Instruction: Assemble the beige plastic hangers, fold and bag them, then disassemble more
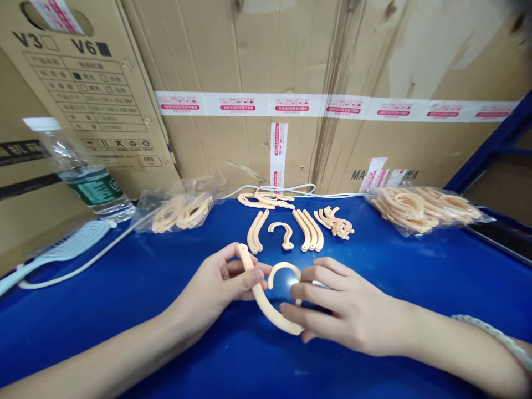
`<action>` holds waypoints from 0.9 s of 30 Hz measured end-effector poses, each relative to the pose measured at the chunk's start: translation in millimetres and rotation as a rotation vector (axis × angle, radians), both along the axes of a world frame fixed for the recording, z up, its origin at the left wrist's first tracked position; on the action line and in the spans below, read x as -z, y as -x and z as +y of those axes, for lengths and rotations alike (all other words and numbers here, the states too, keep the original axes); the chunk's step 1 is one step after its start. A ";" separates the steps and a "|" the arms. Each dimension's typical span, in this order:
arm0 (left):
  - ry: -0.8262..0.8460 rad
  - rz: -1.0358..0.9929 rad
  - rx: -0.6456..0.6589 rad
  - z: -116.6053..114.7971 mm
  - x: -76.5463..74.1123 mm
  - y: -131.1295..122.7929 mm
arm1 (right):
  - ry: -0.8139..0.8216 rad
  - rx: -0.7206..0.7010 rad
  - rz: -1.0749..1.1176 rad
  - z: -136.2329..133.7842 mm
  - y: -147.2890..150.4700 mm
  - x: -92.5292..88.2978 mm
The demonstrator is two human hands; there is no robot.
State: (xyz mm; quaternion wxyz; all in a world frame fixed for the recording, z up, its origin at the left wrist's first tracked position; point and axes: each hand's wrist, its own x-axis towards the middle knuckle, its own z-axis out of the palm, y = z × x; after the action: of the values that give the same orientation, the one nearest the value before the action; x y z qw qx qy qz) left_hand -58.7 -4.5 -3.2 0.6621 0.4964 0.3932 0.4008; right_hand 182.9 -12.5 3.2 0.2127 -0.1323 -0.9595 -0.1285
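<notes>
My left hand (222,277) is closed round a curved, cream-coloured hanger arm (266,307), thumb in front and fingers behind. The arm slants down to the right, its lower end at my right fingertips. My right hand (349,307) is closed on a matching hanger hook (284,267), whose open curve faces left above the arm. Fingers hide the hook's base, so I cannot tell whether it is joined to the arm. Just beyond lie two curved arms (254,235), a single hook (286,235) and three more arms (306,235).
Behind are a pile of hooks (338,224) and several hanger pieces (264,199). Clear bags of hanger parts lie left (187,213) and right (415,208). A water bottle (93,185), pale blue hairbrush (75,244) and white cable (103,266) are leftward. Cardboard (233,149) backs the blue table (166,366).
</notes>
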 end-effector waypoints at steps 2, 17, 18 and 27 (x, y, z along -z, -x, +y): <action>-0.039 0.044 -0.010 0.4 0.0 0.0 | 0.011 0.003 0.033 0.9 -1.5 1.6; -1.448 0.781 0.022 -13.1 10.2 -3.2 | 0.025 0.091 0.205 -8.6 1.7 3.8; -1.467 0.765 0.046 -15.2 11.8 -6.3 | 0.013 0.091 0.205 -10.3 3.1 3.9; -1.465 0.848 0.122 -22.6 7.6 -13.4 | -0.026 0.083 0.222 -14.5 6.3 6.8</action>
State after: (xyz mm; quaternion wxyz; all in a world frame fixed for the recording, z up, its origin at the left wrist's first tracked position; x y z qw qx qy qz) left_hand -45.3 -27.1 -10.8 -0.0096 0.9285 0.2218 0.2976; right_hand 176.6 -27.1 -3.6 0.3138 -0.1824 -0.9221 -0.1340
